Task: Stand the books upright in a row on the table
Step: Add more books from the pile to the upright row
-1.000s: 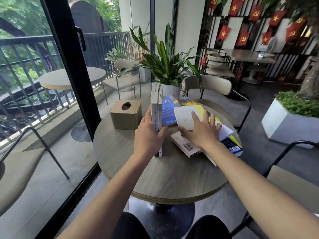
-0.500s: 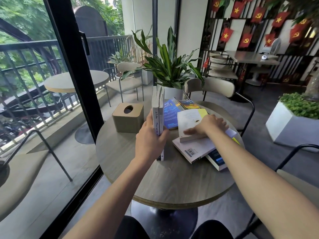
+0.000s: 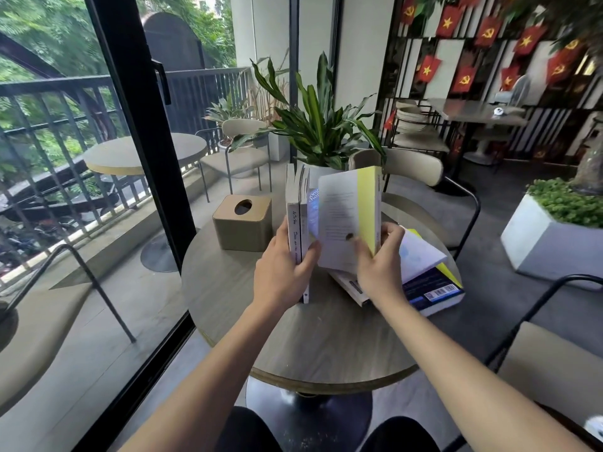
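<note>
Two white books (image 3: 297, 220) stand upright side by side near the middle of the round wooden table (image 3: 326, 347). My left hand (image 3: 281, 272) clasps them at their lower part. My right hand (image 3: 380, 262) grips a white and yellow book (image 3: 349, 216) by its bottom edge and holds it nearly upright, just right of the standing pair. Under it lies a flat pile: a white book (image 3: 419, 256), a white one with a barcode (image 3: 350, 285) and a dark blue one (image 3: 434, 290). A blue book (image 3: 313, 207) shows behind the raised one.
A tan tissue box (image 3: 243, 223) sits on the table left of the books. A potted plant (image 3: 321, 125) stands behind the table's far edge, next to a chair (image 3: 414, 164). Another chair (image 3: 554, 363) is at my right, and a glass door frame (image 3: 130, 132) is on the left.
My right hand has lifted the white and yellow book off the flat pile and turned it up on end beside the standing pair. My left hand stays on the two upright books.
</note>
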